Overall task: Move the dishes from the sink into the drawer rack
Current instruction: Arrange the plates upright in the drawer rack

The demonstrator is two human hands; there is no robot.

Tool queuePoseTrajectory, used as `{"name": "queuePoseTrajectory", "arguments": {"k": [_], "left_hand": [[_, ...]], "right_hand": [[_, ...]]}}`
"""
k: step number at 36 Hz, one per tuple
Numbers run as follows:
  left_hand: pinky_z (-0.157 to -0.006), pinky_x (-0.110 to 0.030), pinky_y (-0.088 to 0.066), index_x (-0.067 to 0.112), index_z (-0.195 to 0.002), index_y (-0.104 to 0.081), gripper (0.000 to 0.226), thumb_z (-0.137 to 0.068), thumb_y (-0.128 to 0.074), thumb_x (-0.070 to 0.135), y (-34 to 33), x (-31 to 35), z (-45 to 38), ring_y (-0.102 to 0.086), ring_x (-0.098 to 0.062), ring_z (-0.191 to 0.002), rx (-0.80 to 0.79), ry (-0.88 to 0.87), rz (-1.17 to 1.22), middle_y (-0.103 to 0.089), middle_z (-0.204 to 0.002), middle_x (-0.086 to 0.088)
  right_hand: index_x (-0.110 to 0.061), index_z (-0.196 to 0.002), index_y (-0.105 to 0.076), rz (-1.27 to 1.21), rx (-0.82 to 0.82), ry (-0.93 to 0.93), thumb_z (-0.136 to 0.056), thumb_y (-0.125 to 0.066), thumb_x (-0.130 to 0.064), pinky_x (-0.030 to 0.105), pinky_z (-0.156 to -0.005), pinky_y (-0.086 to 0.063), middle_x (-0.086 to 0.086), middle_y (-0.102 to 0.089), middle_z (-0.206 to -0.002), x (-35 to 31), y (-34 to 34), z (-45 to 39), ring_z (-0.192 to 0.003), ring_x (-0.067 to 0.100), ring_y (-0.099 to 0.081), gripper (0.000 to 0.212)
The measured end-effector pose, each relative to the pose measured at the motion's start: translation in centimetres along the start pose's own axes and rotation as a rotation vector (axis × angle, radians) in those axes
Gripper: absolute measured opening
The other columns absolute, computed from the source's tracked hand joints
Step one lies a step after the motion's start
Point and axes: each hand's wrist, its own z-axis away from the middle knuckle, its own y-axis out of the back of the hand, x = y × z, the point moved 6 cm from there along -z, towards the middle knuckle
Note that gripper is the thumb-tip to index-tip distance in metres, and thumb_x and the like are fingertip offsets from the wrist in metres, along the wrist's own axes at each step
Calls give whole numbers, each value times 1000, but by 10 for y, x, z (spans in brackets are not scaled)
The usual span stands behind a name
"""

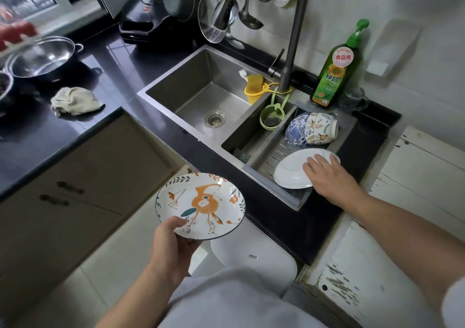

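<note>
My left hand [173,244] holds a white plate with orange and green leaf patterns [201,205] by its near rim, out in front of the counter. My right hand [329,176] lies on a plain white plate [292,171] that rests upside down in the grey drain tray [274,151] over the sink's right part. Whether the fingers grip its rim is not clear. Behind that plate, patterned bowls [310,130] lie stacked on their sides in the same tray. The steel sink basin [201,88] on the left holds no dishes. No drawer rack is in view.
A tall faucet [294,38] rises behind the sink. A green detergent bottle [336,73] and a glass stand at the back right. A yellow holder [254,88] and green strainer [271,117] hang in the sink. A cloth [75,100] and a steel pot [42,61] sit on the black counter.
</note>
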Motion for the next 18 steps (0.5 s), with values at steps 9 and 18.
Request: {"name": "queuePoseTrajectory", "arguments": {"k": [9,18], "left_hand": [[-110,-54,-46,10,-137,-54,61,-80,-36,-2,11,-4,1,-65,-36,-121,21,1,-25,-73,-122,-14],[-106,-59,-49,17,-116,-58,55,-81,-30,-15,55,-6,-4,-66,-39,-117,102,-9,-17,-73,-121,-15]], "right_hand": [[4,-124,-57,-631,413,-426,-81,-58,12,54,-84,-58,27,-65,-118,14,66,22,-110,46,-64,44],[-30,-114,-63,-2330,463,-1381,-100,-50,2,46,-81,-62,-5,-72,-104,-118,100,37,-97,19,-71,37]]}}
